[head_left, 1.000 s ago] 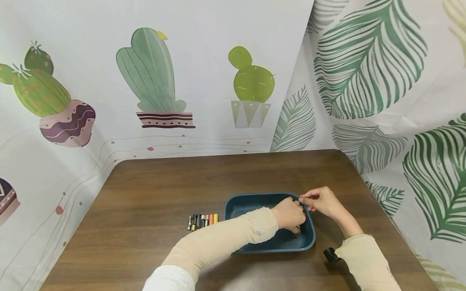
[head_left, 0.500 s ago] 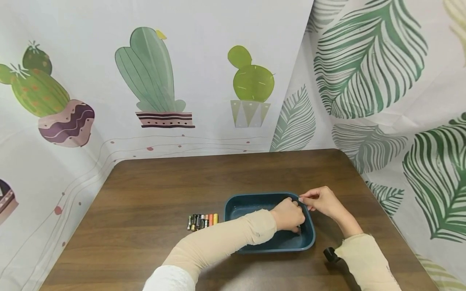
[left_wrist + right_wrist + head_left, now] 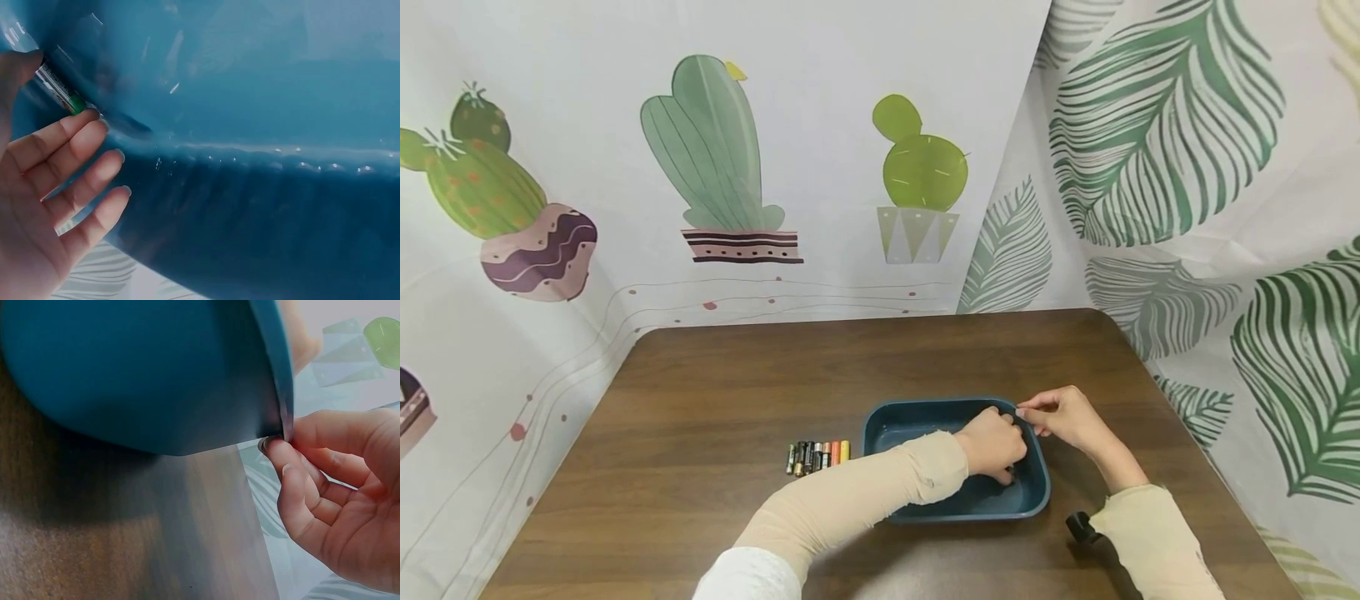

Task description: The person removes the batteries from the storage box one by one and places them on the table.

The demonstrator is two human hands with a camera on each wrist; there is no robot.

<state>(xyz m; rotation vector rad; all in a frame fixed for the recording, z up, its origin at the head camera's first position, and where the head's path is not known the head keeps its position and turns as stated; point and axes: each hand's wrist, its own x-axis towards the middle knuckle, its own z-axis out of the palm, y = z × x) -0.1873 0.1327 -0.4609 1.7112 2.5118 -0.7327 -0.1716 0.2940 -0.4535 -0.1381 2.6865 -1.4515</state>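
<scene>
Inside the dark blue plastic basin (image 3: 917, 515), near its right end, is my left hand (image 3: 992, 443). In the left wrist view its thumb and forefinger pinch a small battery (image 3: 59, 89) with a green end, while the other fingers of the left hand (image 3: 56, 169) stay spread and slightly bent. At the basin's far right corner my right hand (image 3: 1066, 417) grips the rim. The right wrist view shows thumb and forefinger of the right hand (image 3: 340, 494) pinching that rim (image 3: 284, 375) from outside.
Left of the basin, several batteries (image 3: 817, 457) lie side by side in a row on the brown wooden table (image 3: 737, 375). A black piece (image 3: 1082, 527) sticks out at the right wrist. Behind the table hangs a printed cloth (image 3: 835, 125) with cacti and leaves.
My left hand has shifted slightly to the left inside the basin. The right hand keeps its place at the rim, and the batteries on the table have not moved.
</scene>
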